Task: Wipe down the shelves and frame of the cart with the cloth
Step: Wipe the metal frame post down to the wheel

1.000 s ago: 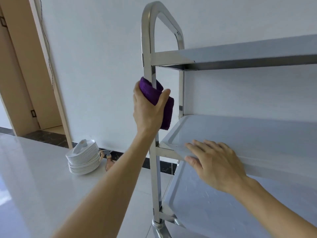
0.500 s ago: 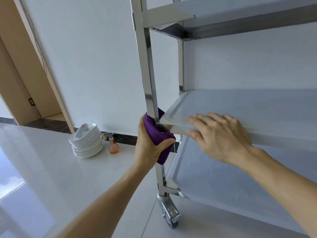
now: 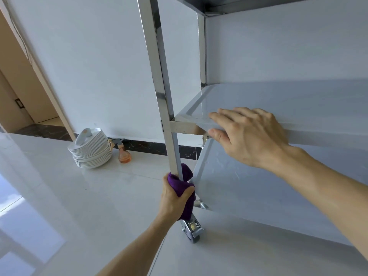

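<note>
Cart (image 3: 258, 196): a steel trolley with flat shelves, standing on a glossy floor (image 3: 59, 196) near a white wall. It sits on wheels, so a hard push down the post could roll it or swing it round; I cannot tell whether the brake on the visible wheel is set.
Top shelf: only a dark underside at the upper edge is in view, the rest cut off. The right end of the cart is also out of frame, so how much of it is wiped cannot be judged.
Right hand (image 3: 253, 136): fingers straight over the front lip of the middle shelf (image 3: 298, 100), thumb under the edge, apparently steadying the cart. If it lifts off, nothing else would resist the wiping force.
Near post (image 3: 159, 80): the upright nearest the viewer, shiny and reflective, so any smears or dirt are hard to make out.
Stack of plates (image 3: 91, 148): on the floor by the wall, well apart from the cart, with something resting on top. A cart rolling that way could knock them.
Left hand (image 3: 175, 198): curled round the cloth, gripping it against the post low down, beside the corner of the bottom shelf (image 3: 249, 192). Knuckles could catch that corner or the bracket under it.
Cloth (image 3: 184, 176): purple, wrapped round the post; the part behind the post is hidden.
Wheel (image 3: 192, 230): just below the cloth; the cloth's trailing end could snag on its housing.
Spray bottle (image 3: 123, 152): beside the plates, its label unreadable.
</note>
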`<state>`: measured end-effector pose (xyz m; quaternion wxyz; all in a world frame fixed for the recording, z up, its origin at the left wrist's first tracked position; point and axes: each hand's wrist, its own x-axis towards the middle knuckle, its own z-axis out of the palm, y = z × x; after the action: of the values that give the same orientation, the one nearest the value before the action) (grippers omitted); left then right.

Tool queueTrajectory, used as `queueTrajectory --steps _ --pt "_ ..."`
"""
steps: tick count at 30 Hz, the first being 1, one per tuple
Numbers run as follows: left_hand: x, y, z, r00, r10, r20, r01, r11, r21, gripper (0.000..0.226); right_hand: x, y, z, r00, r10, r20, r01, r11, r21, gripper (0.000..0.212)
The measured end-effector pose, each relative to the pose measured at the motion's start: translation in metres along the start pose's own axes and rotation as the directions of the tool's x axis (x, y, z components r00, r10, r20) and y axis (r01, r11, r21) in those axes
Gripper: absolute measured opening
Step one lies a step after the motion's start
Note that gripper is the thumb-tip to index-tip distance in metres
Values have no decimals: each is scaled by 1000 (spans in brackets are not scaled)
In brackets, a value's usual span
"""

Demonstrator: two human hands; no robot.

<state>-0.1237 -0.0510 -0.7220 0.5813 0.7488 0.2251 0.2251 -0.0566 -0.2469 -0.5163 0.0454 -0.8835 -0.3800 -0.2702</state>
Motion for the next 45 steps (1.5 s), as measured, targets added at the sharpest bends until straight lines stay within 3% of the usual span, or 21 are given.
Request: queueTrajectory --steps 5,11,16,19,22,28,32,34,36,38,41,43,45 --pt "0 6 7 996 -22 -88 17 998 -59 42 1 0 1 1000 -4 12 4 1000 -16 52" --pt "30 80 -6 897 294 -329 -307 952 14 59 2 0 4 1000 -18 1 18 999 -32 49" --pt "24 70 -4 909 299 -290 -310 951 7 62 2 -1 5 1000 -31 -7 30 998 -52 50" --pt "13 44 -7 964 216 -157 -212 976 43 60 2 0 6 999 -37 -8 37 998 -57 50" --pt "3 30 -13 998 54 -41 -44 978 204 53 3 0 7 999 -45 -4 45 997 -66 50" --pt "-4 43 -26 972 -218 91 106 749 655 53 -7 6 1 982 -185 -43 182 981 -73 48" --pt "-15 55 -37 936 -300 185 35 602 798 47 -42 12 7 887 -390 -248 379 921 -94 41" --pt "-19 63 -41 902 -357 242 43 634 773 46 -65 18 18 815 -514 -266 502 857 -118 37" --pt "-24 76 -42 857 -408 315 116 749 653 46 -86 28 32 808 -563 -175 553 826 -107 35" --pt "-26 90 -38 831 -399 386 165 842 514 40 -100 42 45 859 -511 1 510 857 -70 33" --pt "-22 109 -21 840 -291 459 134 929 344 38 -110 67 60 892 -230 389 255 967 -11 41" --pt "-12 115 -6 911 -125 393 -62 901 429 44 -112 87 68 819 -51 571 88 995 -38 45" --pt "-5 114 6 921 116 372 -343 694 633 45 -115 105 77 747 60 662 -18 997 -71 47"
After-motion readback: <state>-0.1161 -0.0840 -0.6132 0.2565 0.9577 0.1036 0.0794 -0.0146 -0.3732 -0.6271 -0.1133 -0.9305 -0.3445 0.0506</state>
